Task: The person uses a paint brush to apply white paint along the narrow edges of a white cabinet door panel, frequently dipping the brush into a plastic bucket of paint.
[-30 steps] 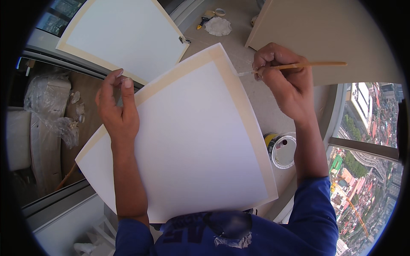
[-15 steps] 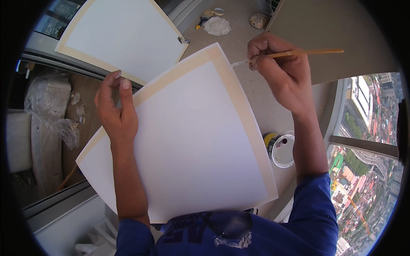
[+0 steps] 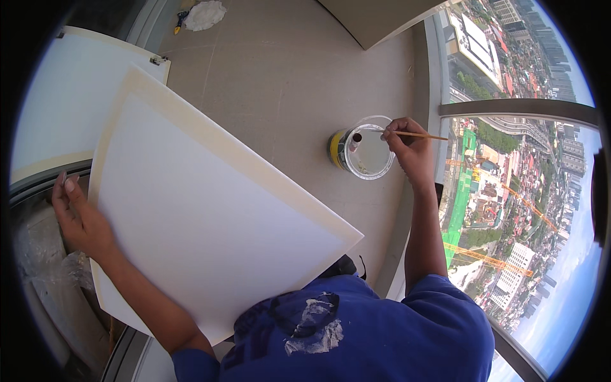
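A slim paintbrush (image 3: 417, 134) with a wooden handle is pinched in my right hand (image 3: 414, 156), its bristle end over the mouth of an open paint can (image 3: 372, 159). The can has a yellow and dark label, and a short dark-ended cylinder (image 3: 356, 141) stands inside it by the rim. Across my lap leans a large white panel (image 3: 203, 197) with cream bands along its edges. My left hand (image 3: 86, 226) is at the panel's left edge, its fingers loosely bent and apart, with nothing visible in them. Whether it touches the panel I cannot tell.
A second white panel (image 3: 76, 89) with a metal hinge lies beyond on the left. On the tiled floor (image 3: 267, 95) are a crumpled white cloth (image 3: 203, 15) and a yellow-tipped tool. A grey board (image 3: 375, 19) stands at the top. High windows (image 3: 509, 191) line the right side.
My right hand has carried the paintbrush from the panel's upper right edge down to the paint can. The view has turned right, and the panel and my left hand now appear further left.
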Available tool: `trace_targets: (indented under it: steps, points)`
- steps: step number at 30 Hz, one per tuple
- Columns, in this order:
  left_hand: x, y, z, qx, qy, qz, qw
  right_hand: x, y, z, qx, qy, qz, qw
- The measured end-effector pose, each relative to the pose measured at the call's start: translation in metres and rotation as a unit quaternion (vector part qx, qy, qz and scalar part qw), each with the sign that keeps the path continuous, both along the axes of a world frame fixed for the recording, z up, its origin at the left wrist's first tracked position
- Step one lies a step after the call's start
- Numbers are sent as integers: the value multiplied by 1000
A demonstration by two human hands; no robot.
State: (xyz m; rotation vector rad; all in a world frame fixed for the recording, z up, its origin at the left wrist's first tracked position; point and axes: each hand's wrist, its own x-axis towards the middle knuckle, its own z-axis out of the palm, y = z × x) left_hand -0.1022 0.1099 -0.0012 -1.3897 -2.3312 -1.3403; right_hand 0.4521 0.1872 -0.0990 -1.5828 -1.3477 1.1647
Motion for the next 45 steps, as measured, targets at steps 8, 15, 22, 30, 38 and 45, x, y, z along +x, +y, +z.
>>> trace_targets:
  steps: [8, 15, 22, 30, 38, 45]
  points:
    - [7, 5, 11, 9, -3, 4, 1000, 41, -18, -158, -84, -213, -20, 973]
    - [12, -1, 12, 18, 25, 21, 999, 30, 19, -235, -221, -224, 2, 949]
    - [3, -11, 11, 17, 65, 19, 998, 43, 24, -266, -237, -216, 33, 946]
    - [4, -9, 10, 22, 73, 19, 997, 55, -23, -151, -191, -111, -20, 975]
    - [14, -5, 12, 30, 65, 12, 997, 67, -118, -99, -80, -165, -24, 983]
    - [8, -6, 4, 28, 79, 18, 996, 74, -134, -92, -57, -203, -11, 977]
